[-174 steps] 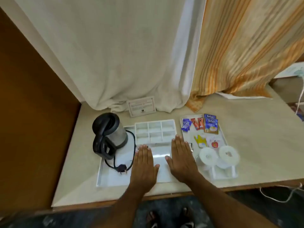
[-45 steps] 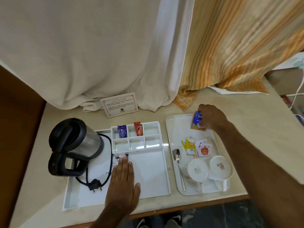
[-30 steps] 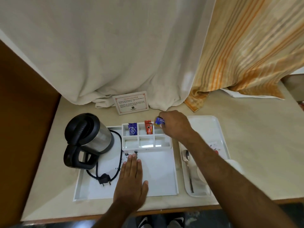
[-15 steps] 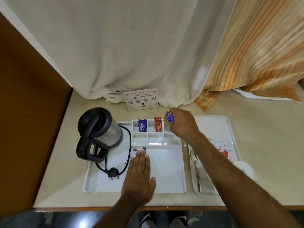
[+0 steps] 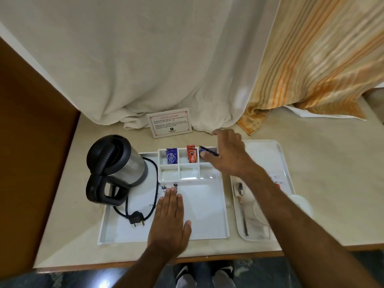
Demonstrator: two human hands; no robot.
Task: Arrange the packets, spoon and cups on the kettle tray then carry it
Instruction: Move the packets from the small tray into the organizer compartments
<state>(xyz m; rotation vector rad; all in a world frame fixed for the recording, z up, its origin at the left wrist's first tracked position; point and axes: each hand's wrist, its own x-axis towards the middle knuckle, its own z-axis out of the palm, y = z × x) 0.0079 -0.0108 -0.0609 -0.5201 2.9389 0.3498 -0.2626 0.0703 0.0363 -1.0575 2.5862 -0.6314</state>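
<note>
The white kettle tray (image 5: 204, 217) holds a black and steel kettle (image 5: 116, 163) at its left and a grid of small compartments at the back. A purple packet (image 5: 171, 155) and red packets (image 5: 191, 155) stand in the back compartments. My right hand (image 5: 230, 156) is over the back right compartment, with the blue tea packets (image 5: 207, 151) pinched between thumb and forefinger and the other fingers stretched out. My left hand (image 5: 169, 221) lies flat on the tray floor. On the second tray (image 5: 264, 150) to the right are a spoon (image 5: 241, 204), white cups (image 5: 301, 202) and a sachet (image 5: 277, 183), partly hidden by my forearm.
The kettle's cord and plug (image 5: 136, 218) lie on the tray floor left of my left hand. A printed card (image 5: 169, 125) stands behind the tray against a white curtain (image 5: 145, 59). A brown wall (image 5: 31, 142) bounds the counter on the left. The counter's front edge is near.
My right hand carried the blue tea packets from the right tray to the back right compartment and lowered them into it, fingers now spread. The left hand stayed flat on the tray.
</note>
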